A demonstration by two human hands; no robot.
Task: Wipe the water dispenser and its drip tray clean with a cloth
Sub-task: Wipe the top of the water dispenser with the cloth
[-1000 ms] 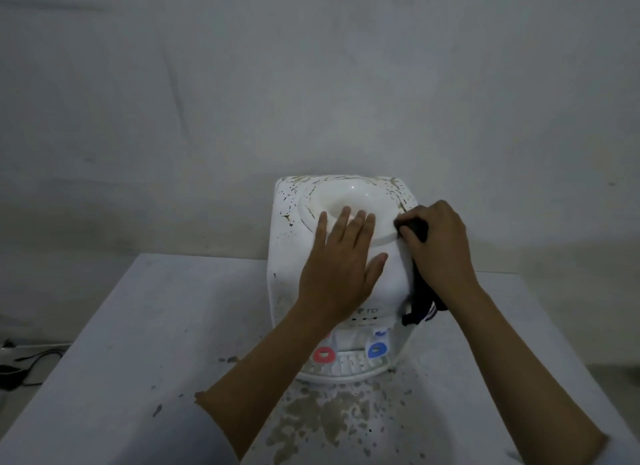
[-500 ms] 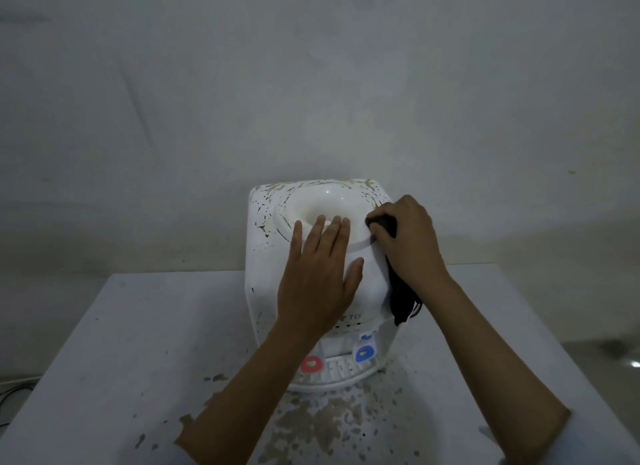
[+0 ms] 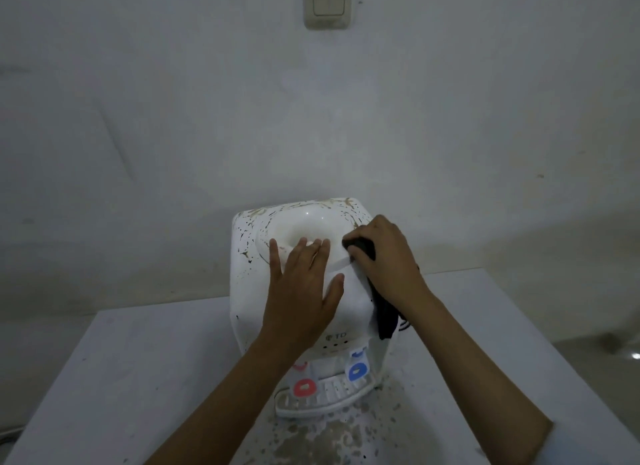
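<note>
Single head-worn view, wide-angle. It looks forward and steeply down from close above the dispenser [image 3: 301,284], which stands centre frame on the table [image 3: 114,378]. Both forearms enter from the bottom edge. The wall [image 3: 173,118] fills the upper half, a switch [image 3: 327,3] at the top edge.

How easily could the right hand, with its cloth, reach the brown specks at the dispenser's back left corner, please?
Probably yes. The right hand grips the cloth on the dispenser top, and the specks lie uncovered; the flat left hand sits nearer the front.
</note>
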